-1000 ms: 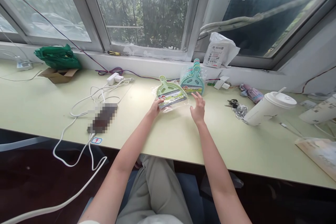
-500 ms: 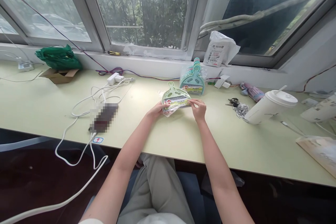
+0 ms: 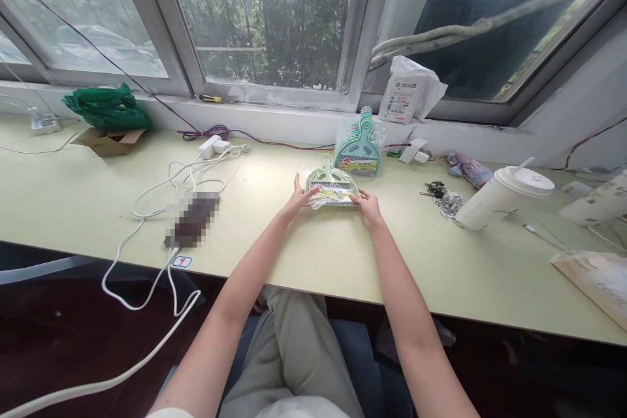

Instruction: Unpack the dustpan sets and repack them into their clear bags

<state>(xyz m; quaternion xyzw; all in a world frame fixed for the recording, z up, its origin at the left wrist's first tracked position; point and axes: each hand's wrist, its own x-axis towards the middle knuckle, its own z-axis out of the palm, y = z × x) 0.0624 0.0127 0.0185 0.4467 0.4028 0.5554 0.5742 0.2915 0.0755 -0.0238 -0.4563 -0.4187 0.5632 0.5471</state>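
Observation:
A light green dustpan set (image 3: 332, 177) in clear plastic wrap, with a printed label across its lower part, is between my two hands over the table. My left hand (image 3: 298, 199) grips its left side, thumb on the front. At its lower right corner, my right hand (image 3: 368, 206) holds the edge between thumb and fingers. Just behind it, a row of similar wrapped dustpans (image 3: 361, 151) stands upright, a teal one at the front.
A pixelated dark device (image 3: 193, 219) with white cables lies on the left. Farther left are a cardboard box (image 3: 110, 142) and green bag (image 3: 108, 108). Keys (image 3: 435, 191) and a white lidded cup (image 3: 502, 199) are on the right. A white package (image 3: 409, 91) leans by the window.
The light green dustpan set has moved slightly right and sits straighter. My left hand has shifted up along its side, and my right hand has moved from the label to the lower right edge.

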